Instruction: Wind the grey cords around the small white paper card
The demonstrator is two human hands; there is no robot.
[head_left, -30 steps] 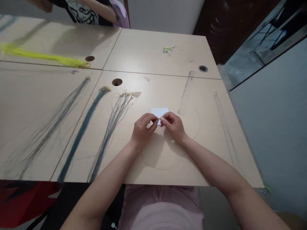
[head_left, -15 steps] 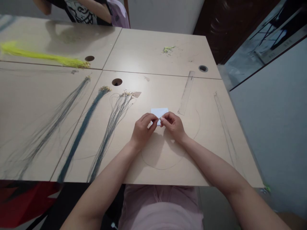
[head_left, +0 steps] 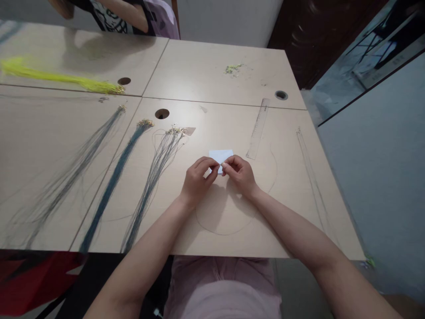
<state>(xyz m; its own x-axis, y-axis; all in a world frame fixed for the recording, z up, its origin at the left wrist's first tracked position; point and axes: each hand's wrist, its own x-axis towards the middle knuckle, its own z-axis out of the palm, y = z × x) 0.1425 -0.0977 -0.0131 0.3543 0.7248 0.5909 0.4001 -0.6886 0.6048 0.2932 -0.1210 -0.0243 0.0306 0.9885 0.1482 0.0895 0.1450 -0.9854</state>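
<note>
My left hand (head_left: 198, 177) and my right hand (head_left: 241, 173) meet in front of me, just above the near part of a folded white paper (head_left: 222, 156). Thumb and fingers of each hand are pinched together, the fingertips almost touching. Whatever sits between them is too small to make out. A thin grey cord (head_left: 226, 234) lies in a wide curve on the table around my hands, passing under both forearms. Whether it runs into my fingers is hidden.
A clear ruler (head_left: 258, 128) lies beyond my right hand. To the left are bundles of grey cords (head_left: 156, 168), blue cords (head_left: 116, 181) and yellow cords (head_left: 66, 77) with metal ends. Loose cords (head_left: 310, 168) lie right. Another person (head_left: 133, 15) sits across the table.
My hands hold practically the same pinch in the same place. Across the table, the other person's arm has shifted slightly to the left.
</note>
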